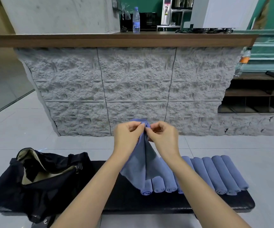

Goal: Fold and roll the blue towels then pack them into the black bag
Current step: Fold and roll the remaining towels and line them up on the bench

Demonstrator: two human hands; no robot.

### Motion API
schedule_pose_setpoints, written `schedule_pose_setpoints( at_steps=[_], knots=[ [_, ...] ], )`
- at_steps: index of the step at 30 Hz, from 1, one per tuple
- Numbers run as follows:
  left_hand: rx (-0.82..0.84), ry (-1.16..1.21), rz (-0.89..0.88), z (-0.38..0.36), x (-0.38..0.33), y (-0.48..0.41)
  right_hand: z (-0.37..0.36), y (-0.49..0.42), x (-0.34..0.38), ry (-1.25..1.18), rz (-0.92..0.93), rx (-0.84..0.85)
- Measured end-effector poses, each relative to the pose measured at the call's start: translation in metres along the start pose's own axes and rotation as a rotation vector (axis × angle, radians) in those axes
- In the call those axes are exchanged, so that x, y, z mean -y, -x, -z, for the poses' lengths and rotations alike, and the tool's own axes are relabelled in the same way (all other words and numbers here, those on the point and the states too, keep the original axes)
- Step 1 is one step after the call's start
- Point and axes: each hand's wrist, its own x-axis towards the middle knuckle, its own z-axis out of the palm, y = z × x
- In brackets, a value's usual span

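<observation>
Left hand (127, 134) and right hand (162, 135) pinch the top edge of an unrolled blue towel (143, 163), hanging above the bench (126, 199); rolled towels (215, 175) lie at right; black bag (39, 180), left, gapes open, seemingly unpacked; folding, rolling and packing remain.

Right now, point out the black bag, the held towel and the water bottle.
black bag (54, 195): head view, outer side panel
held towel (136, 162): head view, hanging cloth
water bottle (136, 24): head view, label

bag (39, 176) on the bench's (166, 205) left end, rolled towels (215, 175) side by side on its right, counter (124, 40) behind
</observation>
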Motion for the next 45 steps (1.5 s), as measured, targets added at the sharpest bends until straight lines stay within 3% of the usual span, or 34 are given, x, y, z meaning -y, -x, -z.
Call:
schedule_pose_setpoints(
  at_steps=[3, 6, 8, 10, 12, 17, 23, 27, 31, 34, 38, 42, 43, 45],
  knots=[
    [0.1, 0.022, -0.04, 0.005, -0.004, 0.004, 0.002, 0.007, 0.001, -0.049, 0.017, 0.067],
    [0.171, 0.039, -0.009, 0.015, 0.0, 0.001, 0.012, 0.012, 0.005, -0.28, -0.06, 0.273],
    [0.204, 0.041, -0.018, 0.02, 0.001, -0.001, 0.021, 0.013, 0.007, -0.363, -0.067, 0.308],
    [0.235, 0.044, -0.038, 0.023, 0.0, -0.001, 0.035, 0.006, 0.003, -0.246, 0.031, 0.206],
    [0.286, 0.049, -0.047, 0.026, -0.003, 0.0, 0.051, -0.003, 0.001, -0.025, 0.164, 0.211],
    [0.339, 0.026, -0.102, 0.031, -0.009, 0.003, 0.065, -0.01, 0.004, 0.244, 0.346, 0.507],
    [0.305, -0.017, -0.117, 0.035, -0.008, 0.002, 0.055, 0.001, 0.003, 0.301, 0.388, 0.659],
    [0.229, -0.074, -0.11, 0.044, -0.001, -0.002, 0.059, 0.009, 0.004, 0.54, 0.553, 0.847],
    [0.128, -0.066, -0.01, 0.061, 0.014, -0.007, 0.076, 0.013, 0.002, 0.974, 0.943, 0.724],
    [0.089, -0.077, 0.028, 0.066, 0.027, -0.007, 0.084, 0.011, -0.001, 1.109, 1.057, 0.558],
    [0.05, -0.065, 0.038, 0.065, 0.025, -0.004, 0.086, -0.004, 0.001, 1.09, 0.903, 0.325],
    [0.0, 0.087, -0.139, 0.073, -0.008, -0.002, 0.083, 0.0, 0.022, 0.643, 0.688, 0.076],
    [0.024, 0.062, -0.147, 0.075, -0.012, -0.004, 0.082, -0.004, 0.02, 0.627, 0.574, 0.059],
    [0.132, -0.11, -0.056, 0.077, -0.005, -0.005, 0.078, -0.011, 0.006, 0.796, 0.254, 0.274]
  ],
)
